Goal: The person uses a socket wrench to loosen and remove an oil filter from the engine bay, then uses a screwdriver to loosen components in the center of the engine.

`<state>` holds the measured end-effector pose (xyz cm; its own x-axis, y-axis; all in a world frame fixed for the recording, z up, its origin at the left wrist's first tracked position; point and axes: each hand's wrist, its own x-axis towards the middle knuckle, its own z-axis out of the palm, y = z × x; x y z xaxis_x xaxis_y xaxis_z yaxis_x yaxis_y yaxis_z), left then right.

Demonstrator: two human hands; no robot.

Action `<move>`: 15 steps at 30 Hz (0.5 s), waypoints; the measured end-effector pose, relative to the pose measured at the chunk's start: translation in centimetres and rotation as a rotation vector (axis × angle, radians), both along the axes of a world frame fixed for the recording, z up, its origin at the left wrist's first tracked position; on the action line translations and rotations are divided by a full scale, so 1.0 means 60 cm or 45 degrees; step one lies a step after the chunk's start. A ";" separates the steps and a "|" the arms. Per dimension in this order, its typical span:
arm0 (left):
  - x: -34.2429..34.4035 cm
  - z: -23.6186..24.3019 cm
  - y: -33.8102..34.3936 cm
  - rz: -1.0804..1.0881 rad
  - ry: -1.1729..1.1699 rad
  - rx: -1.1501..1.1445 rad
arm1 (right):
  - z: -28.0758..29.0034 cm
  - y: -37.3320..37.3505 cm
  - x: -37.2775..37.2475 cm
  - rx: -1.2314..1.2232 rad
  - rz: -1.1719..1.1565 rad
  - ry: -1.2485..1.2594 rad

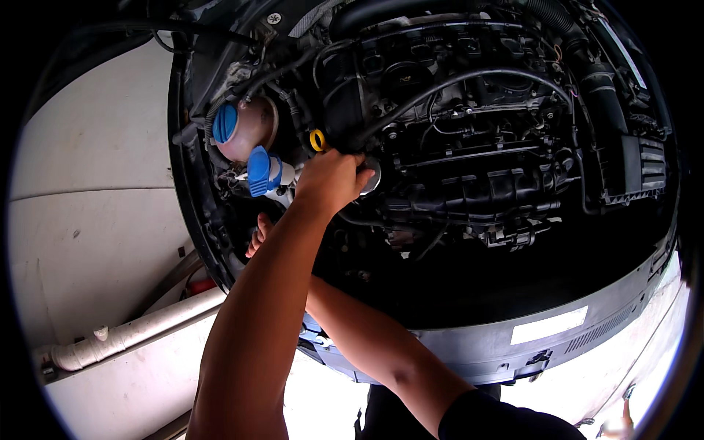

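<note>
Clock hours run from my left hand [330, 180]: its fingers curl out of sight and I cannot tell whether they are clamped on anything. My thumb overlaps the rim of a smooth grey round part [375, 178] at 3 o'clock. My right hand [259, 235], at 8, lies partly behind my left forearm; its grip I cannot tell either. At 11 sits a glossy yellow ring [317, 140], at 9 a ribbed blue cap [259, 171], at 10 a rounded, translucent pinkish reservoir [253, 130]. At 1, a black round cap [407, 76] bears a small yellow mark; at 4, a white rectangular label [550, 325] is too glaring to read.
</note>
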<state>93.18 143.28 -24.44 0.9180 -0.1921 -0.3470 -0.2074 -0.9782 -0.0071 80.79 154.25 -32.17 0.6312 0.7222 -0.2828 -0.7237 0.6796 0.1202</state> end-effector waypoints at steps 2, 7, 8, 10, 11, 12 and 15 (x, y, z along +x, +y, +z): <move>-0.003 -0.007 0.003 0.023 -0.067 -0.056 | 0.018 -0.005 0.000 -0.086 -0.006 0.037; -0.007 -0.008 -0.011 0.200 0.031 -0.005 | 0.025 -0.039 -0.017 0.085 -0.019 0.076; -0.015 -0.013 0.004 0.216 -0.013 -0.009 | 0.037 -0.037 -0.031 -0.098 -0.022 0.039; -0.020 -0.002 0.012 0.237 -0.101 -0.104 | 0.045 -0.031 -0.047 -0.291 -0.051 -0.033; 0.005 -0.023 -0.035 0.199 -0.153 -0.160 | -0.015 -0.041 -0.033 -0.240 -0.176 -0.095; 0.003 -0.023 -0.037 0.206 -0.157 -0.155 | -0.011 -0.047 -0.035 -0.112 -0.231 -0.143; -0.005 -0.025 -0.028 0.390 -0.079 -0.094 | 0.011 -0.089 -0.048 -0.017 0.027 -0.007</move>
<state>92.87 141.61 -25.95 0.9559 0.0736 -0.2844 0.0951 -0.9935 0.0626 77.88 148.92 -31.48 0.6176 0.7315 -0.2892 -0.7385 0.6657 0.1069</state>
